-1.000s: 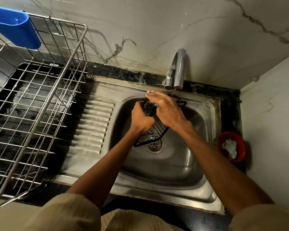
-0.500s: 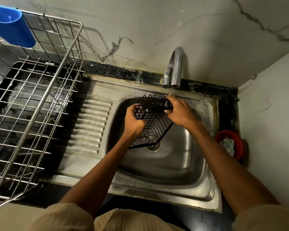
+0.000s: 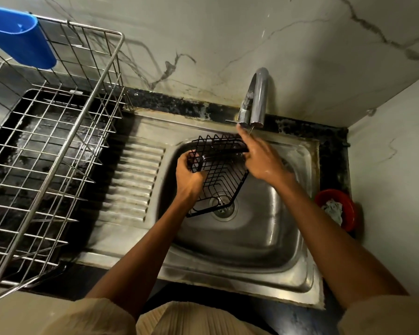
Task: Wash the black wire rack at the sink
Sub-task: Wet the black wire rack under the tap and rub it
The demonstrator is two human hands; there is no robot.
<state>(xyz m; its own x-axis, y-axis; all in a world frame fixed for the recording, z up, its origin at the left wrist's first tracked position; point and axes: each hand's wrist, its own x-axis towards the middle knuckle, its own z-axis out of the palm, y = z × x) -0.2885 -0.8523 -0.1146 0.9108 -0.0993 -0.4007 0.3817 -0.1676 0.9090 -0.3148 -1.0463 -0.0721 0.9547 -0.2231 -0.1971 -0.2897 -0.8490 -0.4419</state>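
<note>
While the left hand (image 3: 188,176) grips the black wire rack (image 3: 219,175), the right hand (image 3: 259,157) stretches straight-fingered toward the tap (image 3: 255,97).

Home kitchen: steel sink (image 3: 307,240), faucet (image 3: 258,97).

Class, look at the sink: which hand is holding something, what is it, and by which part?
The left hand grips the black wire rack by its left side wall. The right hand holds nothing; its straight fingers reach toward the tap.

Blue cup (image 3: 20,37) & dish rack (image 3: 51,151) cut off at left edge, red bowl's (image 3: 348,209) contents — unclear.
</note>
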